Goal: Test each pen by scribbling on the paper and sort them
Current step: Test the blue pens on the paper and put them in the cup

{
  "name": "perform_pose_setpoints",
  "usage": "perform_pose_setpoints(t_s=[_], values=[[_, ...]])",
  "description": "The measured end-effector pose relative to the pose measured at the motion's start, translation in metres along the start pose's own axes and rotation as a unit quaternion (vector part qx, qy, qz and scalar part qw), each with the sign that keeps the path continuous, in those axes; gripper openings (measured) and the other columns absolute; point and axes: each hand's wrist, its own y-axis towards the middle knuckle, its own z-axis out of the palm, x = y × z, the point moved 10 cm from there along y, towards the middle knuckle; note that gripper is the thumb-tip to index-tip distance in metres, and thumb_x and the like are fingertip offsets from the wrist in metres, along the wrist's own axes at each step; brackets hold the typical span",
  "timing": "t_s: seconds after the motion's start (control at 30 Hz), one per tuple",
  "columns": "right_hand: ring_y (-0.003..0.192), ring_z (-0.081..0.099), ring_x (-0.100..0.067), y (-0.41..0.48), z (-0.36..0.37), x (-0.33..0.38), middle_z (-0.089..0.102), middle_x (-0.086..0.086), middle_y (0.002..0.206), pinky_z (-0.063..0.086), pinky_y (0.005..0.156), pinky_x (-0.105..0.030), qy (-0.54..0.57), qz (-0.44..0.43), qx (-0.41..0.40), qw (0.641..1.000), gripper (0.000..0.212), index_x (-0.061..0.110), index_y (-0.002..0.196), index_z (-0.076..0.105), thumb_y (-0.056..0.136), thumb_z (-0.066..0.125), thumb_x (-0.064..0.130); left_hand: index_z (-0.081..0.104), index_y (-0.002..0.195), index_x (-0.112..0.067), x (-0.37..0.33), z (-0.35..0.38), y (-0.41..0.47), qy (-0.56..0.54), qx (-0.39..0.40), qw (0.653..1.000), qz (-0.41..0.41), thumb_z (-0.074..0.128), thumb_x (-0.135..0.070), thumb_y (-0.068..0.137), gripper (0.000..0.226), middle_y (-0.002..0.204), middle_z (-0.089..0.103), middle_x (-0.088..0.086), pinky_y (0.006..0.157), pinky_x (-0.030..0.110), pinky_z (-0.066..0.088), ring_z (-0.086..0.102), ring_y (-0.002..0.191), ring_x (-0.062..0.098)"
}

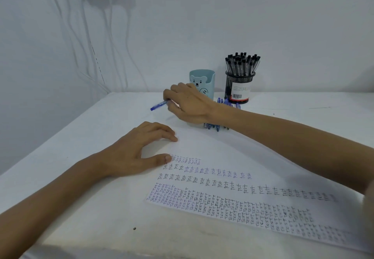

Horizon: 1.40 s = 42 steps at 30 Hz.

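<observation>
Gripped a blue pen [158, 105] in the right hand [188, 102], fingers curled round the barrel, with only its darker blue end poking out to the left past the knuckles. Held that hand low over the white table [81, 157], just in front of a teal cup with a bear face [205, 80]; could not tell whether hand or pen touched the surface.

Rested the left hand [139, 149] on the upper left corner of the paper [222, 151], grasping nothing, fingers relaxed and slightly bent, fingertips [174, 138] down on the sheet. Kept the thumb spread apart from them, ending right at the start of the top row of writing.

Lay flat and slanted across the table, that paper, lower part filled with rows of small handwritten "TEST" in blue and black ink, upper part bare.

Made out a loose heap of blue pens [217, 126] on the table under the right wrist, partly hidden by it, just in front of a black mesh holder [239, 88]. Could not count the black pens [241, 62] standing packed in that holder. Stood just right of the teal cup, the holder, both at the back of the table near the wall; hung down that wall at left, white cables [89, 36].
</observation>
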Motion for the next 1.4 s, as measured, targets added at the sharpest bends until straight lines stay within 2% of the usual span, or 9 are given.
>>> perform_pose_setpoints(t_s=[0.13,0.33,0.43,0.53,0.67,0.8,0.9,1.07,1.4], values=[[0.054,0.034,-0.018,-0.015,-0.019,-0.007,0.040,-0.001,0.052,0.029,0.060,-0.027,0.096,0.094,-0.059,0.989,0.069,0.007,0.062,0.042,0.090,0.049,0.071,0.060,0.134,-0.037,0.000,0.000,0.000,0.000,-0.003,1.000,0.002,0.059,-0.060,0.093,0.047,0.142,0.051,-0.023,0.113,0.030,0.035,0.042,0.140,0.013],[0.053,0.030,-0.018,-0.035,-0.045,0.007,0.036,0.001,0.053,0.023,0.055,-0.021,0.139,0.041,-0.096,0.985,0.055,0.010,0.062,0.039,0.091,0.057,0.054,0.059,0.135,-0.038,0.001,0.001,-0.001,0.008,0.002,1.000,-0.002,0.059,-0.060,0.094,0.047,0.143,0.050,-0.024,0.113,0.031,0.035,0.042,0.139,0.011],[0.060,0.035,-0.017,-0.047,-0.053,0.011,0.041,0.004,0.064,0.028,0.059,-0.025,0.104,-0.002,-0.130,0.986,0.040,0.014,0.067,0.042,0.096,0.065,0.028,0.059,0.135,-0.040,0.000,0.000,-0.001,0.006,0.005,1.000,-0.010,0.056,-0.063,0.093,0.047,0.143,0.049,-0.026,0.115,0.032,0.035,0.041,0.141,0.008],[0.079,0.045,-0.020,-0.065,-0.065,0.003,0.049,-0.003,0.084,0.037,0.072,-0.029,0.113,0.064,-0.180,0.975,0.034,0.007,0.080,0.059,0.104,0.053,0.029,0.058,0.135,-0.041,-0.001,0.000,-0.002,0.006,0.011,1.000,-0.018,0.054,-0.069,0.092,0.052,0.145,0.047,-0.027,0.116,0.035,0.035,0.039,0.141,0.006],[0.067,0.067,-0.017,-0.089,-0.067,-0.013,0.069,0.007,0.076,0.053,0.066,-0.030,0.172,0.167,-0.118,0.964,0.055,0.011,0.093,0.071,0.107,0.034,0.050,0.052,0.140,-0.039,-0.007,0.001,-0.004,0.024,0.018,0.999,-0.017,0.053,-0.083,0.085,0.070,0.149,0.040,-0.028,0.116,0.042,0.036,0.036,0.143,0.004],[0.070,0.071,-0.031,-0.114,-0.044,-0.028,0.075,-0.009,0.083,0.053,0.054,-0.031,0.414,0.288,-0.073,0.861,0.039,0.005,0.101,0.072,0.104,0.052,0.038,0.041,0.151,-0.041,-0.015,0.004,-0.004,0.026,0.039,0.999,0.000,0.054,-0.083,0.084,0.081,0.157,0.030,-0.030,0.120,0.040,0.031,0.027,0.149,0.002],[0.059,0.062,-0.024,-0.123,-0.036,-0.025,0.069,-0.005,0.072,0.046,0.047,-0.026,0.451,0.305,-0.041,0.838,0.019,0.007,0.093,0.066,0.100,0.065,0.025,0.037,0.153,-0.044,-0.020,0.011,-0.004,0.052,0.069,0.996,0.017,0.056,-0.083,0.083,0.083,0.159,0.025,-0.032,0.120,0.038,0.028,0.023,0.151,0.001],[0.061,0.062,-0.021,-0.130,-0.019,-0.004,0.072,-0.011,0.077,0.040,0.044,-0.026,0.542,0.335,0.045,0.770,0.012,0.005,0.097,0.065,0.101,0.060,0.015,0.039,0.153,-0.041,-0.018,0.013,-0.004,0.058,0.072,0.996,0.018,0.059,-0.084,0.081,0.086,0.158,0.029,-0.031,0.121,0.044,0.031,0.025,0.150,0.002],[0.048,0.053,-0.016,-0.134,-0.029,0.016,0.068,-0.011,0.065,0.044,0.049,-0.026,0.493,0.285,0.107,0.815,0.012,0.004,0.082,0.061,0.093,0.064,0.001,0.039,0.153,-0.042,-0.018,0.013,-0.003,0.058,0.069,0.996,0.022,0.059,-0.084,0.081,0.085,0.158,0.030,-0.031,0.119,0.044,0.033,0.026,0.150,0.003]])
